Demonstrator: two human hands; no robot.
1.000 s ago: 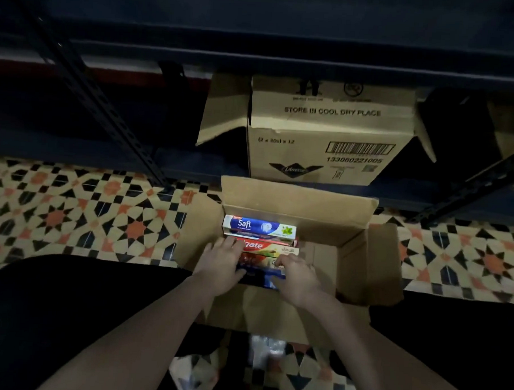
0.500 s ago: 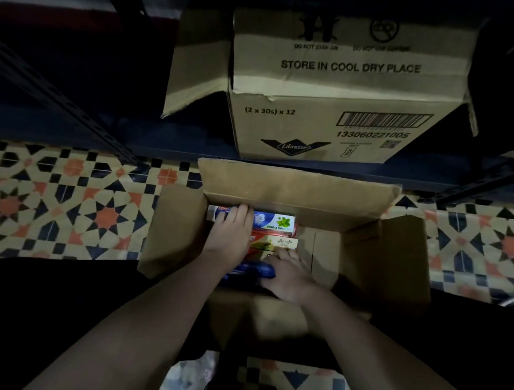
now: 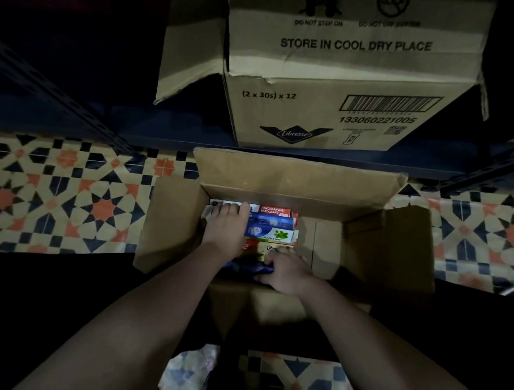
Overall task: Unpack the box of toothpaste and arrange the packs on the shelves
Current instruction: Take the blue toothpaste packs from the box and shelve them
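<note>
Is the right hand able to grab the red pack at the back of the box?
Probably yes. The red pack lies uncovered on top, the open box has no lid over it, and the right hand is already inside.

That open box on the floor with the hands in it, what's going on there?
A person is reaching into an open cardboard box on the tiled floor, which holds toothpaste packs stacked at its left side. The left hand lies over the top packs with its fingers curled over their far edge, and the right hand has a grip on the near end of the stack. No pack is out yet. Behind, a bigger carton sits on the bottom shelf.
</note>
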